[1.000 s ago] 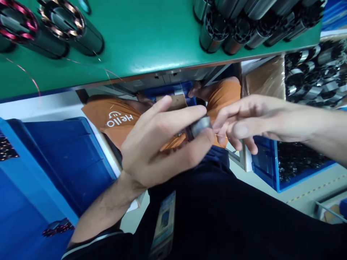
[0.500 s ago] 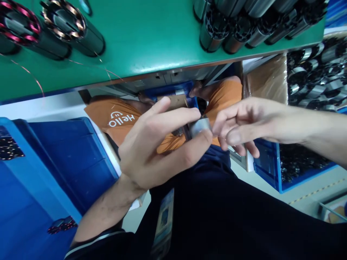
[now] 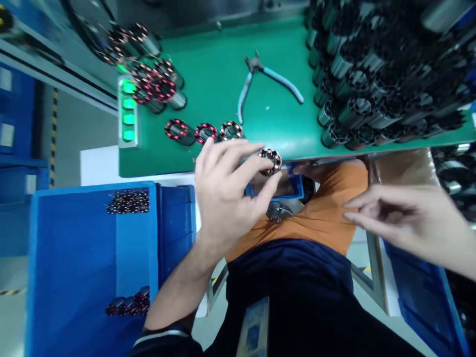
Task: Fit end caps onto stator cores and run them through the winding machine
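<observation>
My left hand point(image 3: 232, 186) reaches over the near edge of the green table. Its thumb and fingers are closed on a motor stator point(image 3: 274, 159) with copper-coloured windings and a dark rim. Just beyond its knuckles stand another copper-wound stator point(image 3: 231, 130) and two red-wound ones, a nearer stator point(image 3: 206, 132) and a stator farther left point(image 3: 178, 130). Off to the right, apart from the stator, my right hand point(image 3: 409, 223) hangs above my right thigh. Its thumb and forefinger are pinched together, slightly blurred; whatever they hold is too small to make out.
Blue-handled nippers point(image 3: 256, 74) lie spread on the table. Unwound stator cores point(image 3: 357, 109) crowd its right side; more wound stators point(image 3: 159, 84) stand left, near a green-lit box point(image 3: 128, 114). A blue bin point(image 3: 92, 191) at left holds stators. Crates stand at right.
My view has lifted to take in more of the table. The left hand now holds the stator near the table edge, and the right hand has drawn away to the right.
</observation>
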`<act>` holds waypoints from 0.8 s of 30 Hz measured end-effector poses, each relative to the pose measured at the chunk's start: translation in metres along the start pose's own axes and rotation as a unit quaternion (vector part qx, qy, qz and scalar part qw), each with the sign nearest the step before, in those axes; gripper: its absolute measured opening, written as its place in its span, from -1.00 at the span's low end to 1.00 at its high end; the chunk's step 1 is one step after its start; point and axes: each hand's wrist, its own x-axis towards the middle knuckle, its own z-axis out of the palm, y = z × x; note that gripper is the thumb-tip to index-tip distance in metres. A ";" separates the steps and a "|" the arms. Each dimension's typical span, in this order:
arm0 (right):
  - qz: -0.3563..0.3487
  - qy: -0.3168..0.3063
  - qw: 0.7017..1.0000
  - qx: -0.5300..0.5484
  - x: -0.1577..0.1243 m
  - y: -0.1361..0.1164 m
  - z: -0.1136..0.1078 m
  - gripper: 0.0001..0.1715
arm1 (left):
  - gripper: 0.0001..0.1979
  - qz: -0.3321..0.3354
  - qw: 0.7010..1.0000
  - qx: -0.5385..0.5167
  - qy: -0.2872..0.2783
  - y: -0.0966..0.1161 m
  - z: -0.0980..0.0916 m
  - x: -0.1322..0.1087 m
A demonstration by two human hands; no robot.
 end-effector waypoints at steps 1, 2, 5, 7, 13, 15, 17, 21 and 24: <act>-0.008 -0.018 0.999 0.028 0.000 0.006 0.008 -0.80 | -0.90 0.003 0.999 0.027 0.020 -0.006 0.006 0.007; -0.017 -0.033 0.998 0.052 -0.001 0.011 0.017 -0.83 | -0.90 0.005 0.998 0.048 0.033 -0.011 0.011 0.014; -0.026 -0.035 0.995 0.092 -0.006 0.028 0.037 -0.90 | -0.85 -0.008 0.996 0.075 0.049 -0.037 0.009 0.032; -0.019 -0.024 0.995 0.099 -0.014 0.042 0.043 -0.90 | -0.75 -0.028 0.993 0.088 0.070 -0.068 -0.010 0.045; 0.036 0.012 0.994 0.104 -0.038 0.078 0.057 -0.84 | -0.50 -0.134 0.975 0.173 0.034 -0.175 -0.064 0.093; 0.035 -0.011 0.992 0.118 -0.037 0.074 0.064 -0.82 | -0.54 -0.145 0.973 0.181 -0.013 -0.185 -0.064 0.106; 0.015 -0.038 0.992 0.122 -0.032 0.061 0.067 -0.78 | -0.66 -0.140 0.970 0.191 -0.046 -0.180 -0.062 0.115; -0.052 -0.058 0.993 0.084 -0.019 0.024 0.058 -0.78 | -0.78 -0.125 0.975 0.180 -0.032 -0.147 -0.067 0.117; -0.051 -0.013 0.997 0.050 -0.009 -0.001 0.045 -0.92 | -0.79 -0.069 0.995 0.059 0.041 -0.098 -0.073 0.100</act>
